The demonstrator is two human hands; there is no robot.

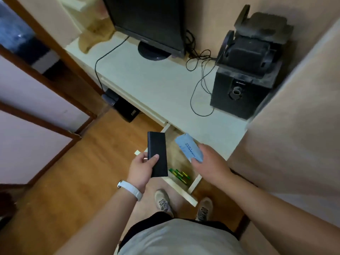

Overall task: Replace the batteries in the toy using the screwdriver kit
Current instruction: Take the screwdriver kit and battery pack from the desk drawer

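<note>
Black case [157, 154] gripped in my left hand [141, 167], blue packet [189, 148] in my right hand [209, 162]; both full, so grabbing the green batteries [179, 175] from the drawer [195, 183] risks dropping something.

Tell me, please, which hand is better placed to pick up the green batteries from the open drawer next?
Neither hand is free. The right hand seems better placed: it hangs over the drawer above the green batteries, though it holds a blue object. The left hand holds a black case outside the drawer.

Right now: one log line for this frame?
left hand: holds black case | right hand: holds blue pouch | drawer: open, green batteries inside
</note>
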